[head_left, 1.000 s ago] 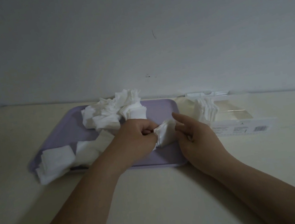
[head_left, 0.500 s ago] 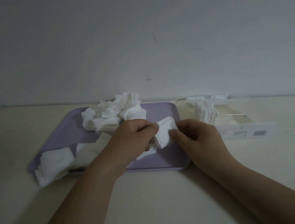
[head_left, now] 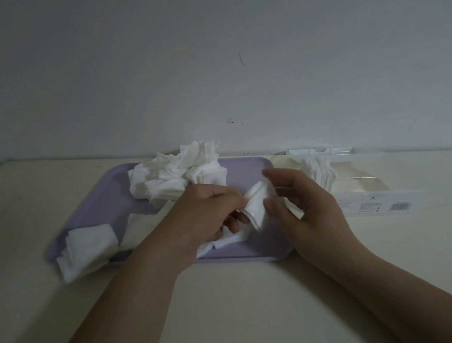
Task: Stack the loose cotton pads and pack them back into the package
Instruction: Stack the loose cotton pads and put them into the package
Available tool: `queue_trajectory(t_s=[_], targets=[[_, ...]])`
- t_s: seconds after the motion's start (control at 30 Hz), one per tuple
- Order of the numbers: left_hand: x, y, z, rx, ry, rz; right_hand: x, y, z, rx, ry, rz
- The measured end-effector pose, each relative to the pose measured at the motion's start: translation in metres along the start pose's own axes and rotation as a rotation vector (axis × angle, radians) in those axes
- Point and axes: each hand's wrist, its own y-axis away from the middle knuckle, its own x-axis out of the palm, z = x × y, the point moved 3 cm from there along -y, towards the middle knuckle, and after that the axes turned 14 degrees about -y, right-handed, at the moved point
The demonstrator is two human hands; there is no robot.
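Observation:
A small stack of white cotton pads (head_left: 258, 206) is pinched on its left side by my left hand (head_left: 207, 213) above the lavender tray (head_left: 250, 168). My right hand (head_left: 303, 207) cups the stack's right side, thumb below it and fingers spread, touching its edge. A heap of loose pads (head_left: 179, 174) lies at the tray's back. More pads (head_left: 86, 248) hang over the tray's front left corner. A few pads (head_left: 227, 241) lie under my left hand. The clear package (head_left: 364, 191) lies to the right of the tray with some pads (head_left: 320, 171) in its opening.
The cream table (head_left: 236, 312) meets a pale wall (head_left: 205, 59) close behind the tray and the package. The tray's front rim (head_left: 246, 257) lies just past my wrists.
The stack has turned more upright between my hands. My right hand's fingers have spread and lifted off the pads, and both hands sit slightly higher over the tray.

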Motion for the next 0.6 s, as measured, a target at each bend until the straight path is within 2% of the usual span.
queue_trajectory(t_s=[0.23, 0.6], targets=[[-0.0008, -0.0007, -0.0005, -0.025, 0.053, -0.024, 0.0003, -0.0005, 0.0088, -0.210, 0.207, 0.122], [-0.0002, -0.0031, 0.0023, -0.072, 0.071, -0.068, -0.0019, -0.0021, 0.0114, -0.245, 0.234, 0.068]])
